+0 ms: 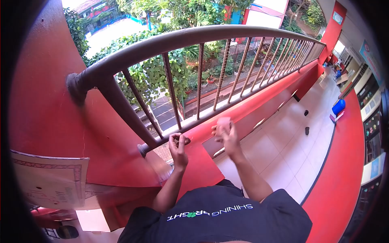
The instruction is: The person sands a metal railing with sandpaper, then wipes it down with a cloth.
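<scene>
In the head view, steady both wrists for better control. Small dark item [187,140] at the left hand [178,153], fingers drawn together around it; too small to name. Pink item [224,121], blurred, clamped in the right hand's [230,139] fingers; cannot tell the exact grip. Beyond both sets of fingers, 1 metal railing [156,47].
</scene>
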`<action>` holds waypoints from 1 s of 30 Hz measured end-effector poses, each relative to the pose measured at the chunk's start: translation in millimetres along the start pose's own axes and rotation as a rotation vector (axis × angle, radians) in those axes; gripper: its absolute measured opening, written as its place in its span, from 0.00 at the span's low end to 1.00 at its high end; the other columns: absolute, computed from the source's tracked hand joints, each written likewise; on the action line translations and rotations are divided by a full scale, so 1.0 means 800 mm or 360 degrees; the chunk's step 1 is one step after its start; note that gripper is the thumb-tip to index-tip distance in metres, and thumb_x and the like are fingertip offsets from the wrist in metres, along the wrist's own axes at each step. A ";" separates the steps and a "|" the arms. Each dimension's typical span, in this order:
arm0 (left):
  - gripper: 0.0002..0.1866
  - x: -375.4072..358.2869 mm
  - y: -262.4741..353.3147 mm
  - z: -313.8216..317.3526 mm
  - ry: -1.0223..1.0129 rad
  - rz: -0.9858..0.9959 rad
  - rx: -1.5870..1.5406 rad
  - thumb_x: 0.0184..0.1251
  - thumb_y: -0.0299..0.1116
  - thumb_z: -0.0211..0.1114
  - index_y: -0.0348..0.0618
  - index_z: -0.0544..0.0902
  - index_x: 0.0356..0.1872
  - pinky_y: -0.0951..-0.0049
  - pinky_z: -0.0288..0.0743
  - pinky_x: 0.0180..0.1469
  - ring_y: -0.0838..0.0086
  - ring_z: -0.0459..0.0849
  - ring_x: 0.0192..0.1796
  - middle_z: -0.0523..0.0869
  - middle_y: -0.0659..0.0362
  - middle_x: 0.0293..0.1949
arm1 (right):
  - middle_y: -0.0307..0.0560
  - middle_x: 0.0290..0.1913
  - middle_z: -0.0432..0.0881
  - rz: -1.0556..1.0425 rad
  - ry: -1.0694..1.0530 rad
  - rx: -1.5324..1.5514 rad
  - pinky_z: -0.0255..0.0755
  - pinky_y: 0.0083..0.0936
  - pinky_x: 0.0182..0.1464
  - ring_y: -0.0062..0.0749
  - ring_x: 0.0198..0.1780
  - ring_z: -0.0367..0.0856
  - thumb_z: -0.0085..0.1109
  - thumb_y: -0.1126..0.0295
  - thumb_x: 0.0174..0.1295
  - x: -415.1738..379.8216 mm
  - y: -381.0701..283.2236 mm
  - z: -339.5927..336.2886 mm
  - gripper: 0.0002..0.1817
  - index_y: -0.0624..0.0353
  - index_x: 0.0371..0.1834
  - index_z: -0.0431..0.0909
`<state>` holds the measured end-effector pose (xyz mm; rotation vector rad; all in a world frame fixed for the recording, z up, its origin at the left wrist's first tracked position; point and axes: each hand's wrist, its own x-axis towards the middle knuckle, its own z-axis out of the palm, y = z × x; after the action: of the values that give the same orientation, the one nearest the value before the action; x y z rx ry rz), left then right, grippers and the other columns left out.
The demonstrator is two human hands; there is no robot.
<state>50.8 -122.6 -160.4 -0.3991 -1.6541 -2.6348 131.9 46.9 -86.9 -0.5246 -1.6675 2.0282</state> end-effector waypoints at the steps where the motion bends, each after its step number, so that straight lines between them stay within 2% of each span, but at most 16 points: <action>1: 0.04 0.006 0.010 -0.003 0.0064 0.0074 0.0035 0.80 0.29 0.58 0.43 0.72 0.44 0.77 0.71 0.38 0.82 0.78 0.33 0.80 0.61 0.32 | 0.43 0.48 0.86 -0.0133 0.0002 -0.0010 0.77 0.17 0.36 0.21 0.43 0.84 0.50 0.67 0.81 0.026 -0.025 -0.012 0.11 0.58 0.59 0.70; 3: 0.08 0.020 0.038 -0.008 0.0229 0.0224 0.0202 0.77 0.24 0.60 0.44 0.68 0.41 0.79 0.69 0.28 0.83 0.74 0.24 0.75 0.63 0.25 | 0.41 0.50 0.86 -0.0578 0.0193 -0.0307 0.78 0.20 0.39 0.19 0.45 0.83 0.52 0.64 0.81 0.077 -0.096 -0.029 0.19 0.59 0.68 0.69; 5: 0.07 0.038 0.064 -0.011 0.0259 0.0338 0.0098 0.78 0.26 0.61 0.44 0.70 0.40 0.80 0.62 0.19 0.86 0.71 0.18 0.73 0.66 0.20 | 0.45 0.50 0.85 -0.1033 0.0256 -0.0587 0.78 0.23 0.41 0.21 0.44 0.83 0.50 0.60 0.82 0.107 -0.187 -0.033 0.19 0.60 0.67 0.69; 7: 0.05 0.059 0.090 -0.003 0.0302 0.0460 0.0272 0.77 0.27 0.62 0.42 0.74 0.41 0.82 0.62 0.18 0.87 0.74 0.18 0.76 0.66 0.21 | 0.48 0.49 0.83 -0.1231 0.0370 -0.0601 0.79 0.24 0.41 0.24 0.41 0.83 0.49 0.62 0.82 0.120 -0.259 -0.014 0.17 0.62 0.64 0.70; 9: 0.05 0.071 0.133 0.023 0.0309 0.0475 0.0510 0.77 0.29 0.63 0.40 0.77 0.44 0.79 0.68 0.22 0.83 0.79 0.22 0.80 0.62 0.25 | 0.49 0.48 0.82 -0.1074 0.0177 -0.0404 0.79 0.26 0.41 0.28 0.38 0.83 0.50 0.63 0.81 0.136 -0.302 -0.001 0.15 0.63 0.61 0.72; 11: 0.08 0.095 0.147 0.039 0.0316 0.0494 0.0746 0.76 0.30 0.65 0.37 0.79 0.48 0.76 0.74 0.26 0.79 0.83 0.26 0.83 0.59 0.28 | 0.49 0.47 0.81 -0.1328 0.0207 -0.0864 0.79 0.29 0.38 0.28 0.36 0.84 0.52 0.63 0.79 0.160 -0.318 0.016 0.15 0.63 0.59 0.74; 12: 0.13 0.108 0.145 0.043 0.0357 0.0804 0.1003 0.76 0.33 0.66 0.35 0.80 0.52 0.72 0.77 0.33 0.73 0.85 0.32 0.85 0.54 0.34 | 0.54 0.48 0.84 -0.1445 0.0268 -0.1056 0.81 0.35 0.40 0.37 0.38 0.89 0.54 0.61 0.78 0.176 -0.322 0.021 0.16 0.60 0.58 0.79; 13: 0.18 0.119 0.145 0.047 0.0394 0.1114 0.1259 0.75 0.35 0.68 0.33 0.80 0.56 0.68 0.79 0.40 0.68 0.88 0.39 0.87 0.49 0.39 | 0.54 0.48 0.84 -0.1449 0.0270 -0.1056 0.81 0.35 0.40 0.37 0.38 0.89 0.54 0.61 0.78 0.179 -0.326 0.026 0.16 0.60 0.58 0.79; 15: 0.20 0.126 0.147 0.062 0.0279 0.0871 0.1135 0.75 0.37 0.67 0.32 0.80 0.58 0.66 0.79 0.45 0.65 0.87 0.43 0.87 0.46 0.43 | 0.56 0.53 0.87 -0.1489 0.0541 -0.1566 0.81 0.40 0.45 0.48 0.45 0.90 0.58 0.59 0.75 0.181 -0.328 0.037 0.16 0.54 0.59 0.84; 16: 0.22 0.129 0.148 0.068 0.0167 0.0627 0.1010 0.76 0.39 0.67 0.31 0.79 0.60 0.63 0.78 0.51 0.61 0.86 0.48 0.87 0.43 0.47 | 0.57 0.57 0.86 -0.1249 0.0575 -0.1648 0.81 0.44 0.50 0.54 0.50 0.88 0.59 0.59 0.74 0.173 -0.333 0.047 0.17 0.49 0.62 0.85; 17: 0.20 0.149 0.115 0.063 0.0115 0.0754 0.1048 0.78 0.39 0.65 0.32 0.80 0.59 0.65 0.77 0.41 0.64 0.86 0.39 0.88 0.46 0.40 | 0.57 0.57 0.86 -0.1249 0.0578 -0.1652 0.81 0.44 0.50 0.54 0.50 0.88 0.59 0.59 0.74 0.176 -0.330 0.047 0.17 0.49 0.62 0.85; 19: 0.15 0.139 0.137 0.073 -0.0102 0.0420 0.0976 0.79 0.37 0.63 0.35 0.81 0.54 0.64 0.74 0.33 0.65 0.84 0.29 0.85 0.50 0.31 | 0.55 0.62 0.84 -0.1502 0.0534 -0.1847 0.81 0.45 0.56 0.53 0.54 0.88 0.58 0.59 0.74 0.186 -0.317 0.050 0.19 0.47 0.64 0.84; 20: 0.10 0.145 0.121 0.070 -0.0085 0.0545 0.0872 0.80 0.33 0.59 0.36 0.80 0.48 0.63 0.70 0.28 0.65 0.80 0.23 0.81 0.53 0.23 | 0.52 0.68 0.80 -0.1660 0.0584 -0.2008 0.80 0.44 0.62 0.51 0.59 0.85 0.55 0.58 0.76 0.190 -0.308 0.051 0.20 0.50 0.65 0.83; 25: 0.10 0.149 0.118 0.064 -0.0093 0.0648 0.0987 0.82 0.34 0.56 0.37 0.78 0.43 0.60 0.69 0.28 0.63 0.80 0.23 0.78 0.51 0.22 | 0.45 0.71 0.79 -0.1559 0.0563 -0.2098 0.79 0.42 0.64 0.51 0.63 0.83 0.49 0.57 0.79 0.168 -0.312 0.075 0.23 0.56 0.68 0.80; 29: 0.12 0.146 0.124 0.066 -0.0105 0.0716 0.0983 0.83 0.37 0.55 0.39 0.77 0.41 0.56 0.68 0.28 0.57 0.80 0.23 0.77 0.49 0.21 | 0.45 0.66 0.83 -0.2013 0.0081 -0.1738 0.77 0.44 0.63 0.56 0.59 0.83 0.54 0.61 0.76 0.116 -0.276 0.155 0.20 0.49 0.68 0.81; 30: 0.12 0.146 0.129 0.067 -0.0102 0.0720 0.0987 0.83 0.37 0.55 0.39 0.77 0.41 0.56 0.68 0.28 0.57 0.80 0.23 0.77 0.49 0.21 | 0.41 0.65 0.84 -0.1906 0.0006 -0.1696 0.74 0.43 0.66 0.54 0.57 0.82 0.56 0.65 0.74 0.097 -0.277 0.164 0.19 0.47 0.67 0.82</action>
<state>-37.0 -105.4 -21.8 -0.7226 -1.9875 -1.7086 18.6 21.1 155.3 0.2001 -2.1499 0.2445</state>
